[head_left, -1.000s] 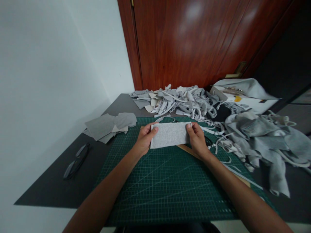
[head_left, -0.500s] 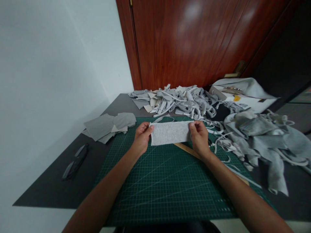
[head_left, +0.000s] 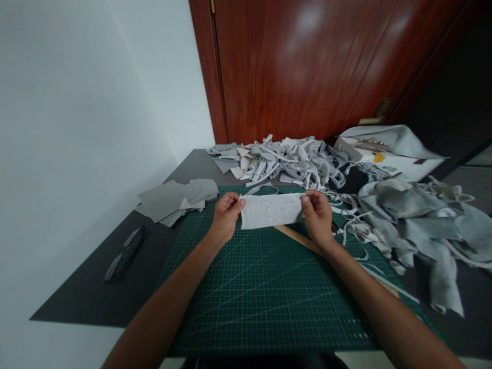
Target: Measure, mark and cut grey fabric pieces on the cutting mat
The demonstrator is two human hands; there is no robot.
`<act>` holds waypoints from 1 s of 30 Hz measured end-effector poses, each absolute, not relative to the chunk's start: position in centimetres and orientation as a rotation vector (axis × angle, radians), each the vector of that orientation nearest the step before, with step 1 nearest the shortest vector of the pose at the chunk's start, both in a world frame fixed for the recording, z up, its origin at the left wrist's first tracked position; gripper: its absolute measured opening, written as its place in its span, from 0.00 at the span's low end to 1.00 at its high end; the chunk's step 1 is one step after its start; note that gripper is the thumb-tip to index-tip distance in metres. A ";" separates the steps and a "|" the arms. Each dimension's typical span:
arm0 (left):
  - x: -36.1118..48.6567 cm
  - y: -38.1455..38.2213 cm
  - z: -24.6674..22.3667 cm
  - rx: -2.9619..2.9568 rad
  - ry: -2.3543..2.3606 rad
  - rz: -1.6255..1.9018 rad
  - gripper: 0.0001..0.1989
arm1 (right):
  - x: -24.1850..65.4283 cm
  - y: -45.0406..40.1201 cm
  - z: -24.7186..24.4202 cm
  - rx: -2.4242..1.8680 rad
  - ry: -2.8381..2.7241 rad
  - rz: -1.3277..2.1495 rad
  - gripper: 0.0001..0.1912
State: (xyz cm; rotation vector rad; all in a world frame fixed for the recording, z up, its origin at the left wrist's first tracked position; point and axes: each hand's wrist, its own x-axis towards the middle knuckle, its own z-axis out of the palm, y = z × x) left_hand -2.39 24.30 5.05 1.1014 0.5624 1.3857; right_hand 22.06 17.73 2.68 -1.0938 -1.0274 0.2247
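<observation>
A light grey rectangular piece of fabric [head_left: 272,211] is stretched out flat between my two hands above the green cutting mat [head_left: 246,297]. My left hand [head_left: 227,215] pinches its upper left corner between thumb and fingers. At the upper right corner, my right hand [head_left: 318,215] grips it the same way. The lower edge of the cloth hangs free. Beneath the cloth and my right forearm lies a wooden ruler [head_left: 295,236], slanting across the mat and partly covered.
Grey fabric scraps [head_left: 284,159] are heaped along the back, by the wooden door [head_left: 292,72]. More grey cloth [head_left: 426,215] piles up on the right, near a white box [head_left: 400,161]. Flat fabric pieces [head_left: 165,200] and eyeglasses [head_left: 125,254] lie on the left.
The whole scene has shifted slightly right in view. Both hands keep hold of the fabric piece, in nearly the same pose.
</observation>
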 end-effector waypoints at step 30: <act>-2.8 25.5 4.5 1.388 0.712 1.508 0.12 | 21.7 17.2 3.4 -1.065 -0.993 0.374 0.17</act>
